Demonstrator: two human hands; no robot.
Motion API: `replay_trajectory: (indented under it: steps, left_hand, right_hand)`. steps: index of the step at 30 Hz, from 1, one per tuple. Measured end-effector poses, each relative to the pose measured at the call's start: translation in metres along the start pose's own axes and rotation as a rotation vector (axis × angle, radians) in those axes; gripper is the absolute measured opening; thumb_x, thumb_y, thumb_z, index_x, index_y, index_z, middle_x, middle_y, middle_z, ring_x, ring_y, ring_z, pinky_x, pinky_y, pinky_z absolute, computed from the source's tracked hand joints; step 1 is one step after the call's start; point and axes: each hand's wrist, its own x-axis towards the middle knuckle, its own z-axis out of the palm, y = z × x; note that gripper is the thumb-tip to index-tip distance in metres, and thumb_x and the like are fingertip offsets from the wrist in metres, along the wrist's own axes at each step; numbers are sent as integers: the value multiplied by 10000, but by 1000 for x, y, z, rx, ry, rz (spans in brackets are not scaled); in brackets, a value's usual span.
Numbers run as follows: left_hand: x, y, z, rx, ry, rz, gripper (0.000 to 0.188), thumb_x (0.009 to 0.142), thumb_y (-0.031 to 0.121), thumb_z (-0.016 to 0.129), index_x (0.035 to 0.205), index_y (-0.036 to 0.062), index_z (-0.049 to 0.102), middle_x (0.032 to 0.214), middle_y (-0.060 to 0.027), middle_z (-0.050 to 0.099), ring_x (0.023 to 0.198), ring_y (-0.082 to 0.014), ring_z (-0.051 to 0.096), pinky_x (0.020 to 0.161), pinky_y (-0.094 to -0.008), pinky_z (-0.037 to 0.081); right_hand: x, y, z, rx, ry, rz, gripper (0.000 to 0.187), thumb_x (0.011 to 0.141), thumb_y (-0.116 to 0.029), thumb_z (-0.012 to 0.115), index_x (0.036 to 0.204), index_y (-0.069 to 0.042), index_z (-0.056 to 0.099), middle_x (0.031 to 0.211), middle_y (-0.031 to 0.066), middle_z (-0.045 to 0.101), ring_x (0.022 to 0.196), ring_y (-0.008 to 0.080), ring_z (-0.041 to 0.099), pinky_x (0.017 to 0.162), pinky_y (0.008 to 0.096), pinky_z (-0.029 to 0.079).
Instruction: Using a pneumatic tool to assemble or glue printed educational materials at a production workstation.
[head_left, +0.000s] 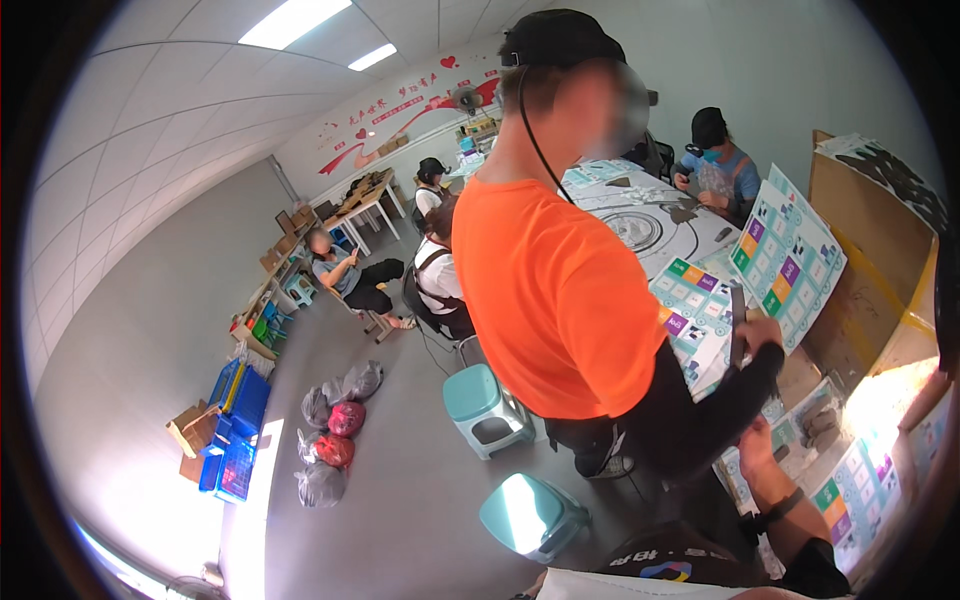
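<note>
Below and left of the cardboard box (865, 235) is the right hand (759, 448), its grip impossible to tell; the left is out of sight. The printed sheet (862, 498) lies below the box; best handle it flat, clear of the co-worker's sleeve (728, 402)
</note>
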Motion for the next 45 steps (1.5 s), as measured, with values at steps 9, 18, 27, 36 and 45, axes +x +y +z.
replay_trajectory:
  steps: [9,18,27,36,45]
  left_hand:
    - [-6,-31,4,37,-79,89,499,867,544,671,942,59,756,905,-101,747,840,-244,709,742,-371,529]
    - [-4,-35,0,54,-72,-1,543,859,590,644,893,56,739,876,-141,728,872,-287,694,767,-415,502]
    - [-19,5,-26,372,-132,55,540,862,561,637,973,40,727,957,-158,720,894,-318,682,789,-406,505]
    - [5,32,-34,322,38,-33,439,930,489,524,1014,108,725,960,-167,713,970,-342,680,827,-433,536]
    - [12,43,-28,252,32,-11,431,939,476,518,1012,105,726,971,-176,712,969,-355,680,831,-442,537]
  right_hand:
    - [-80,127,-96,-1165,-874,255,464,939,-486,604,1196,-112,700,1121,137,717,1052,260,674,940,369,513]
    - [-131,108,-122,-1087,-707,626,512,963,-542,531,1133,-99,724,1123,161,715,1093,294,668,982,380,488]
    - [-130,140,-204,-1463,-143,-9,293,758,-287,720,932,-51,736,871,175,725,842,335,706,790,413,561]
    - [-136,160,-275,-1349,338,-6,307,801,-189,688,1058,-24,648,1075,217,589,1018,394,557,904,490,455]
    - [-157,165,-280,-1490,350,66,346,724,-217,720,1027,-60,660,1092,193,581,1087,406,512,941,494,435]
